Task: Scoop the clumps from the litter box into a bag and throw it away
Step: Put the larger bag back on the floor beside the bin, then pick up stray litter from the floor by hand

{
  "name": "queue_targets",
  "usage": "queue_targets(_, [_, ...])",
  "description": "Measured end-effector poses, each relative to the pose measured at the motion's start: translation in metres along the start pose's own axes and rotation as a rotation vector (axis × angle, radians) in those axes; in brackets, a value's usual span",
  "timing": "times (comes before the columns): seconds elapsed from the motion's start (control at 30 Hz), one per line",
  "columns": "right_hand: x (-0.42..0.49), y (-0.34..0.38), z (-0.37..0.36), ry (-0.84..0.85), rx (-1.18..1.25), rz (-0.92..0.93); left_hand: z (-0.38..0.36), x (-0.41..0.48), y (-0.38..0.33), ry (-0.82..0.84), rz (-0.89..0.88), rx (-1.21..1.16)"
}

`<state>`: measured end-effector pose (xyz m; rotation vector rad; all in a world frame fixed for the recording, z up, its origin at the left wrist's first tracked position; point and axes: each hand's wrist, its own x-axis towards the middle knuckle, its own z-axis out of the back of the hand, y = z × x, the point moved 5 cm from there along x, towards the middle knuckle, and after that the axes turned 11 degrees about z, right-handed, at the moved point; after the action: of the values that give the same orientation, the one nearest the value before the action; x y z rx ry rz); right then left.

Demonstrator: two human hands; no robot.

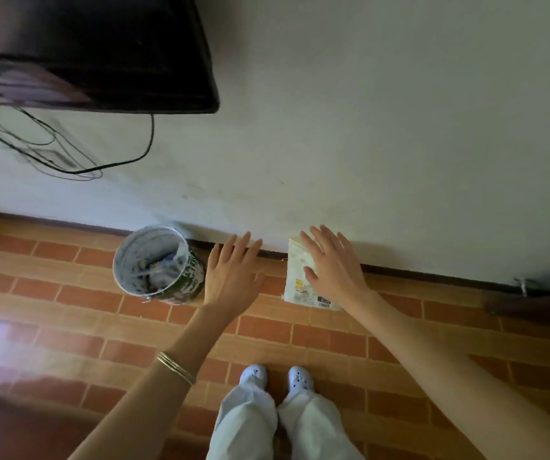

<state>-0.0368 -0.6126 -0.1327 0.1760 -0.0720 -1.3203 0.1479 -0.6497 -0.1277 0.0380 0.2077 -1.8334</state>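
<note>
Nearest, we stand in pale clogs (277, 377) on the brick-patterned floor (333, 340). Farther out, our left hand (232, 272) and right hand (332, 263) reach forward, fingers spread, grasping nothing. The right hand overlaps a pale bag (300, 280) at the wall's foot; whether it touches, we cannot tell. Left stands a lined bin (157, 263).

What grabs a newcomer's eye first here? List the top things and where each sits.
Two bare hands stretch out over the brick-patterned orange floor: the left hand open beside a round green-labelled can with a white-smeared inside, the right hand open over a pale cream printed packet leaning at the foot of the white wall. At top left hangs a black flat screen, with loose dark cables dangling beneath it.
</note>
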Motion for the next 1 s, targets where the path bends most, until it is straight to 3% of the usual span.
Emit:
queue_targets(0.5, [0.044,0.212,0.02,0.093,-0.013,0.59,0.045,-0.175,0.156,-0.122,0.583,-0.105])
queue_targets(0.77, [0.075,0.364,0.009,0.165,-0.024,0.817,0.057,-0.265,0.271,-0.192,0.809,-0.104])
queue_targets(1.0, [0.115,0.484,0.007,0.2,-0.01,0.902,0.076,-0.302,0.381,-0.204,0.916,-0.13])
